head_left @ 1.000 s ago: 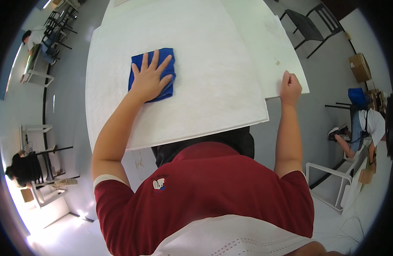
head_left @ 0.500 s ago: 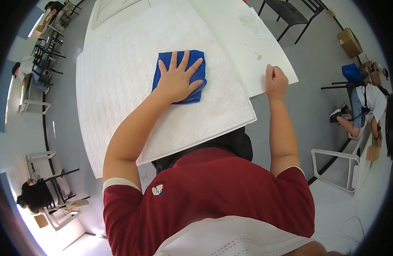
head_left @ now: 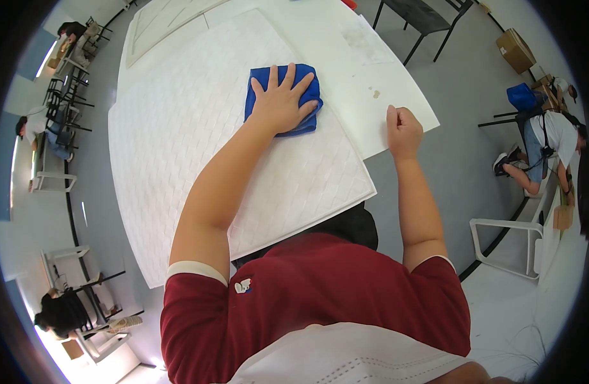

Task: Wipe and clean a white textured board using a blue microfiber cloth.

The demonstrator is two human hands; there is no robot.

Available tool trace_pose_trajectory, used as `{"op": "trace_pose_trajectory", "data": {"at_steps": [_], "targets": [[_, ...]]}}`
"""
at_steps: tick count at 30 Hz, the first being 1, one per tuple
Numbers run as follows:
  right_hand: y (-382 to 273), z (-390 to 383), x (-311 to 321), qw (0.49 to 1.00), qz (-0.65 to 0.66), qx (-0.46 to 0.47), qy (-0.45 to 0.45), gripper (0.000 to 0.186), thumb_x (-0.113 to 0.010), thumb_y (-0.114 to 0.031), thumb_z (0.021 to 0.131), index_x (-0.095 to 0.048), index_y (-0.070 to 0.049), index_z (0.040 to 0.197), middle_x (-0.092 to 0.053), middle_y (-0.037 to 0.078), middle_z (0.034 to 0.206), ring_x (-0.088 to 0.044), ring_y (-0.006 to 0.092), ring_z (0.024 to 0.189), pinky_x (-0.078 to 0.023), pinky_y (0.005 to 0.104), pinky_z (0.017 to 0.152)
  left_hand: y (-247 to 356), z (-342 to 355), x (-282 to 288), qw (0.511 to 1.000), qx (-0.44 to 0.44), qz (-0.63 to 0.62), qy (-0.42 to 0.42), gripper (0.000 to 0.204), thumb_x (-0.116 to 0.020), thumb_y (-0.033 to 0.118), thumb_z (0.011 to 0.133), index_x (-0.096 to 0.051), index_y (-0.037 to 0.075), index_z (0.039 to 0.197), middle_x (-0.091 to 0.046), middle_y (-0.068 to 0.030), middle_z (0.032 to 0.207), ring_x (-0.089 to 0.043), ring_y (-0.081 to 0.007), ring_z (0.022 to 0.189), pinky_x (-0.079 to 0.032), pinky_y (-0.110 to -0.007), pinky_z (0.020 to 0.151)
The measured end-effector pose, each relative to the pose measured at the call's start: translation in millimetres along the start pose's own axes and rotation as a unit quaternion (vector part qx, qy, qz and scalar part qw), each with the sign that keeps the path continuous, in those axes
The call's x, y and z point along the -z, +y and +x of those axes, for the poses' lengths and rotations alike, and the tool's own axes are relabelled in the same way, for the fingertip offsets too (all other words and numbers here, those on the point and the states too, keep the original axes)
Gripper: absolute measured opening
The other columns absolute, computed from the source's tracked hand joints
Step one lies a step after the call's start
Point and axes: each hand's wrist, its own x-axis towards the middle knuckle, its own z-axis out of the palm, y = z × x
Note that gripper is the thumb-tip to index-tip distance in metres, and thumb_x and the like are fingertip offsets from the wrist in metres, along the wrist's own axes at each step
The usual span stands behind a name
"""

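My left hand (head_left: 280,105) lies flat, fingers spread, on a folded blue cloth (head_left: 299,132). It presses the cloth onto a large white panel (head_left: 179,128) with a raised wavy pattern. The cloth sits near the panel's right side, toward the far half. My right hand (head_left: 404,133) is closed in a fist at the near right edge of the smooth white tabletop (head_left: 346,96). Nothing shows in that fist, and I cannot tell whether it touches the table.
A plain white panel with grooves (head_left: 160,25) lies at the far left. Brownish spots (head_left: 376,94) mark the tabletop. A black chair (head_left: 422,19) stands beyond the table, a cardboard box (head_left: 515,51) at far right. Other people sit at desks on both sides.
My left hand and the blue cloth have slid away from me and to the right across the patterned panel. My right hand stays in a fist at the table edge.
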Motion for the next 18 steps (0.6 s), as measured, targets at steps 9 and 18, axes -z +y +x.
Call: {"op": "trace_pose_trajectory", "data": {"at_steps": [9, 18], "targets": [[-4.6, 2.1, -0.2, 1.000, 0.019, 0.004, 0.012, 0.026, -0.063, -0.020, 0.081, -0.054, -0.006, 0.062, -0.051, 0.008, 0.058, -0.049, 0.0240, 0.050, -0.039, 0.0336, 0.047, -13.9, 46.9, -5.2, 0.998, 0.055, 0.000, 0.020, 0.054, -0.039, 0.053, 0.091, -0.036, 0.029, 0.140, -0.017, -0.0081, 0.152, -0.013, -0.0380, 0.139, -0.012, -0.070, 0.100], [-4.6, 4.5, -1.5, 1.000, 0.013, 0.018, 0.016, 0.028, -0.061, -0.021, 0.082, -0.051, -0.006, 0.060, -0.050, 0.008, 0.058, -0.048, 0.0254, 0.050, -0.037, 0.0349, 0.047, -5.9, 25.7, -8.0, 1.000, 0.008, 0.005, 0.020, 0.055, -0.042, 0.052, 0.090, -0.036, 0.028, 0.140, -0.018, -0.0107, 0.152, -0.014, -0.0397, 0.138, -0.012, -0.068, 0.101]]}}
